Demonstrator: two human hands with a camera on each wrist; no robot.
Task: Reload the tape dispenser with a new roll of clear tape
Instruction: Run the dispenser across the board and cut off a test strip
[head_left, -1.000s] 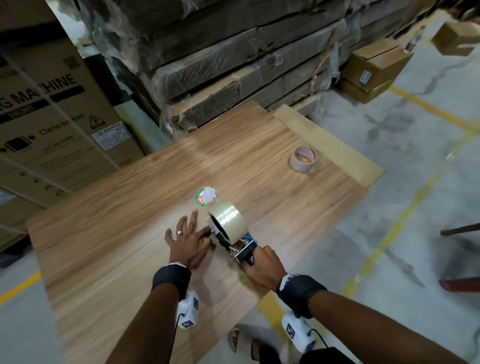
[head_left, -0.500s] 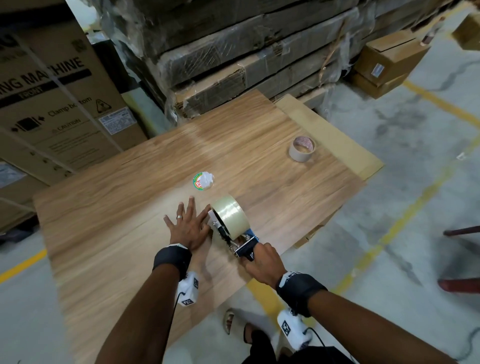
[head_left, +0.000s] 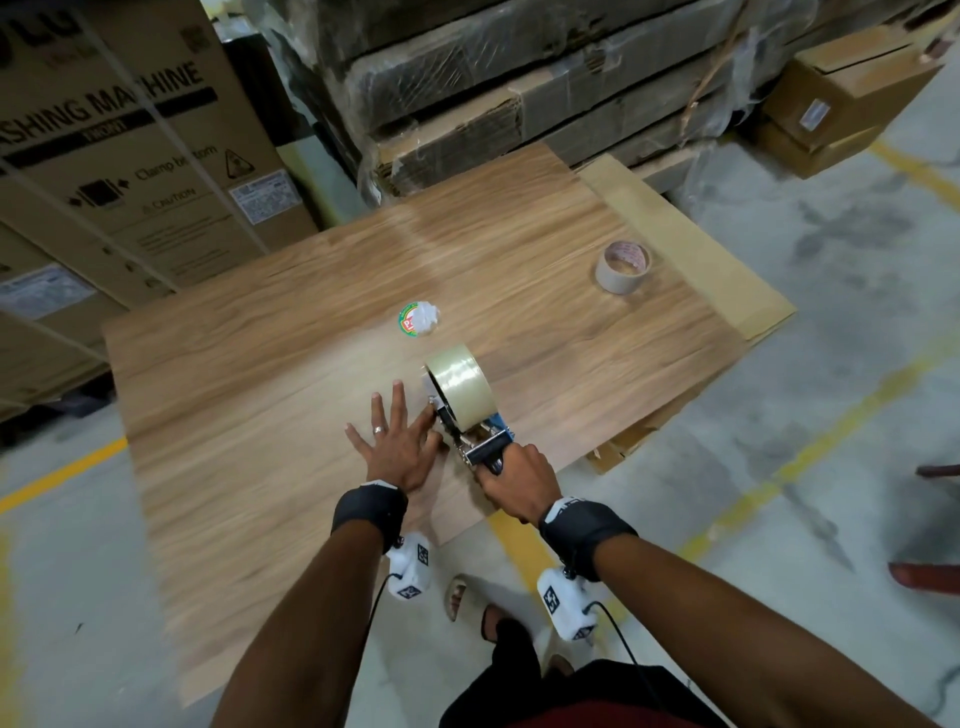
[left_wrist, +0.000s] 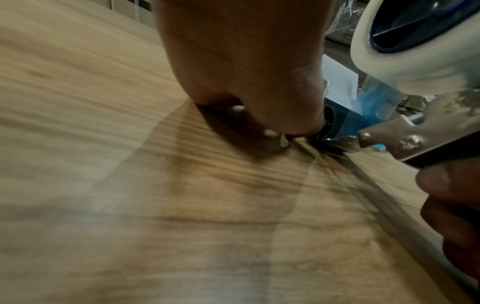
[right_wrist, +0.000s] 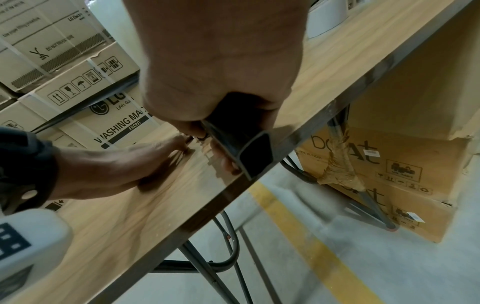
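A blue and metal tape dispenser (head_left: 480, 441) stands on the wooden table (head_left: 291, 364) near its front edge, with a full roll of clear tape (head_left: 462, 387) mounted on it. My right hand (head_left: 517, 486) grips the dispenser's black handle (right_wrist: 241, 144). My left hand (head_left: 397, 447) lies flat on the table just left of the dispenser, fingers spread, thumb and forefinger touching its front end. In the left wrist view the left hand (left_wrist: 241, 67) presses down beside the dispenser's metal plate (left_wrist: 415, 131), and a strip of clear tape lies stuck on the wood.
An empty cardboard tape core (head_left: 622, 266) stands at the table's far right. A crumpled white wrapper with a green and red label (head_left: 418, 320) lies mid-table. Stacked cartons (head_left: 130, 156) and wrapped flat boxes (head_left: 519, 78) stand behind. Boxes (right_wrist: 389, 164) sit under the table's right end.
The dispenser and both hands stay close together near the front edge. The left hand's fingers have spread flatter on the table. The head view has shifted slightly.
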